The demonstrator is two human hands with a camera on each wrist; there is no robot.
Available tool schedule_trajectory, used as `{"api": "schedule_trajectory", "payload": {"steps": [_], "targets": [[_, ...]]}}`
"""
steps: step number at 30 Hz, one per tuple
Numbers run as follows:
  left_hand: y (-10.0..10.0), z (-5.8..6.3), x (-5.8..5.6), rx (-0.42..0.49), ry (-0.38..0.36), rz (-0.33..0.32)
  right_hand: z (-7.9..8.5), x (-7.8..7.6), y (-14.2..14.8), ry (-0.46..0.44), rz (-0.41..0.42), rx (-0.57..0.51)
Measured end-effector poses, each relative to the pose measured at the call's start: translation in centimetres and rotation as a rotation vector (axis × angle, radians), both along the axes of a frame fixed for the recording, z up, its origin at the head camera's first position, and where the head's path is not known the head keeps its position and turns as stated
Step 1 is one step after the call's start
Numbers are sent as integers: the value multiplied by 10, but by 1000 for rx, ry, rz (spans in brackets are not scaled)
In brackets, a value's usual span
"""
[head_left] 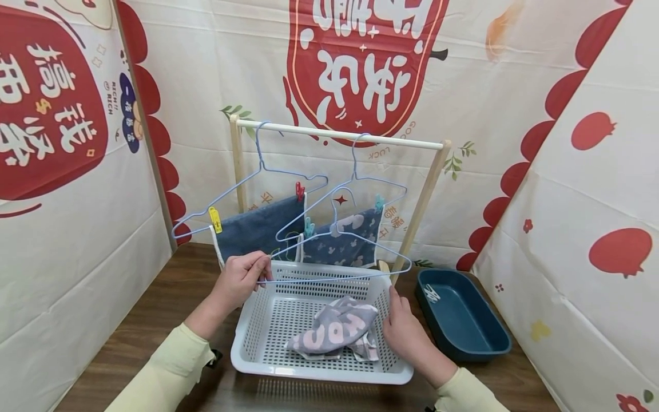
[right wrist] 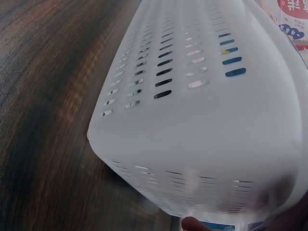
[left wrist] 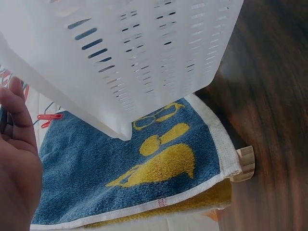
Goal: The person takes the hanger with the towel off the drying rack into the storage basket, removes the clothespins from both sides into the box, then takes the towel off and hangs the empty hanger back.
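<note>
My left hand (head_left: 242, 280) pinches one end of a light blue wire hanger (head_left: 329, 279), held level above the back of a white plastic basket (head_left: 319, 373). My right hand (head_left: 409, 335) grips the basket's right rim; in the right wrist view only a fingertip (right wrist: 195, 224) shows below the basket's wall (right wrist: 192, 144). Inside the basket lies a crumpled grey-purple towel (head_left: 332, 335) with pink letters. Beneath the basket's edge in the left wrist view, a blue towel (left wrist: 86, 163) with yellow shapes hangs close to my left hand (left wrist: 19, 159).
Behind the basket stands a rack (head_left: 309, 130) with two hangers, each carrying a blue towel fixed by clothespins: yellow (head_left: 215, 220), red (head_left: 300, 191) and teal (head_left: 379, 203). A dark blue tray (head_left: 465, 320) holding white clips (head_left: 431, 293) is at the right. Printed cloth walls surround the wooden table.
</note>
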State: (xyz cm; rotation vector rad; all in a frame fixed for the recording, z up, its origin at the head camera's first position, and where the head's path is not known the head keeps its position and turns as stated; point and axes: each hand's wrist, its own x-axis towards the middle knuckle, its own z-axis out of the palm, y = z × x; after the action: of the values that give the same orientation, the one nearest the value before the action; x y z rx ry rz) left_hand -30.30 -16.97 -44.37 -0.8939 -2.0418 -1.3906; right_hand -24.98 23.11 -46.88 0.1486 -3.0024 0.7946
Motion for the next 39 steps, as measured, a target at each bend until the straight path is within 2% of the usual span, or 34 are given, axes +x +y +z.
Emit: {"api": "schedule_trajectory", "payload": {"steps": [6, 11, 18, 28, 39], "targets": [[-1, 6, 2, -27, 4, 11, -1, 1, 0, -2, -11, -17], [-3, 16, 6, -85, 13, 47, -2, 1, 0, -1, -15, -26], [-1, 34, 12, -140, 63, 110, -2, 2, -1, -19, -31, -59], [11, 62, 24, -214, 81, 169, -3, 1, 0, -29, -45, -68], [21, 85, 27, -205, 165, 219, -1, 1, -2, -36, -44, -93]]}}
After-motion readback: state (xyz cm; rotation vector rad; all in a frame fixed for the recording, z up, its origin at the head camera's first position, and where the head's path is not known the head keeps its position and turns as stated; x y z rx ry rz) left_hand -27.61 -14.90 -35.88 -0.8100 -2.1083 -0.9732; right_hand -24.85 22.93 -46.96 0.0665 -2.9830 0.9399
